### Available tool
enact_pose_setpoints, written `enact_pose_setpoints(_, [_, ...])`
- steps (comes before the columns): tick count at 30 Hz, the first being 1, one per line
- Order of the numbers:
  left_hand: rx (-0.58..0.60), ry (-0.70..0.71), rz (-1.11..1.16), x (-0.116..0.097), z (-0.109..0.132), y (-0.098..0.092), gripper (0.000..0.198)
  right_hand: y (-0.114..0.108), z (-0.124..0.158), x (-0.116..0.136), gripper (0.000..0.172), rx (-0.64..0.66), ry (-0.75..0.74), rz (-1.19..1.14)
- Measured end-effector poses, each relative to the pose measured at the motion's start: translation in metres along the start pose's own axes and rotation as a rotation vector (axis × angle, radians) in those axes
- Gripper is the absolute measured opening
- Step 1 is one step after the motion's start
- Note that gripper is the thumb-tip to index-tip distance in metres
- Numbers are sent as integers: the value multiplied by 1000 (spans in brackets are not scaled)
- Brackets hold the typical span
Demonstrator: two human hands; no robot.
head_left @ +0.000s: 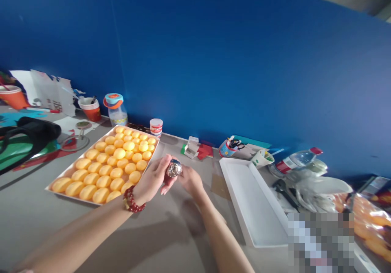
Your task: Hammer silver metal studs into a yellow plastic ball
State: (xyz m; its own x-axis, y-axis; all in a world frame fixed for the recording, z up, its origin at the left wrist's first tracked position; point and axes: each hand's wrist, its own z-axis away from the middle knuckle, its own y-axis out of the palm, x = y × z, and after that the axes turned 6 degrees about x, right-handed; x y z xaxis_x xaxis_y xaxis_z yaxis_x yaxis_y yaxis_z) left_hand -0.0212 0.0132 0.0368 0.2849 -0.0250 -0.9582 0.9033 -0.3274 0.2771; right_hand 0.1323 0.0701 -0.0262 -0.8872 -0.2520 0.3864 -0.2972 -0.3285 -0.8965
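Above the grey table, a shiny, silver, round-ended object (174, 168) sits between my two hands; its exact kind does not show. My left hand (154, 180), with a red bead bracelet at the wrist, closes around its left side, thumb on top. From the right, my right hand (191, 180) is closed against the same object, its fingertips mostly hidden. Just left of my hands lies a shallow white tray (71, 197) filled with rows of orange balls (103, 182). A long white tray (255, 199) lies to the right.
Behind stand a lidded bottle (117, 112), a small tub (156, 127), an opened small box (191, 149) and a pen cup (227, 149). At right are a plastic bottle (295, 162) and a bag of orange balls (374, 224). A blue wall (198, 61) closes off the back.
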Motion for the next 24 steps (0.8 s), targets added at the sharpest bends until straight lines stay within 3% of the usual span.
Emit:
enact_pose_setpoints(3, [-8, -49, 166, -2, -3, 3, 46, -14, 2, -9, 11, -76, -51, -143])
enact_pose_setpoints(7, [74, -133, 412, -10, -5, 3, 39, -34, 8, -17, 8, -116, -129, -378])
enact_pose_setpoints(16, [110, -306, 755, -11, -5, 1, 17, -59, 30, -18, 22, -167, -166, -842])
enact_pose_setpoints(24, [77, -190, 754, -8, -4, 1, 31, -68, 51, -3, 26, -107, -201, -1172])
